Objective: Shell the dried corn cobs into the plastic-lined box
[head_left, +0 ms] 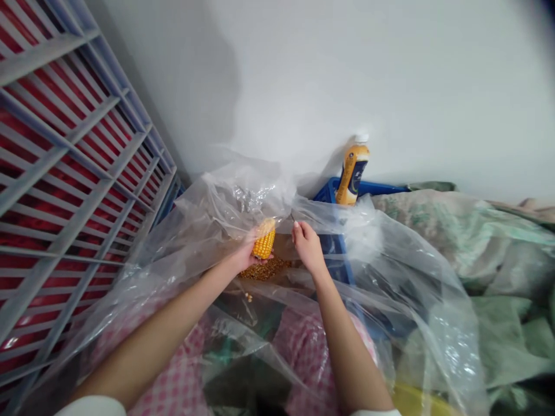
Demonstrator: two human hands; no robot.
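Observation:
My left hand [248,249] is wrapped round a yellow corn cob [264,241], holding it upright over a heap of loose kernels [265,270]. My right hand [307,245] is just right of the cob, fingers pinched on a thin dark tool [292,218] that I cannot make out well. Both hands work above a large sheet of clear plastic [390,260] spread over my lap, where pink checked cloth [182,381] shows through. A few stray kernels [248,297] lie on the plastic below the heap.
A grey slatted frame with red behind it [65,173] leans at the left. A yellow bottle with a white cap [353,170] stands in a blue crate [333,190] against the white wall. Greenish sacks [498,254] are piled at the right.

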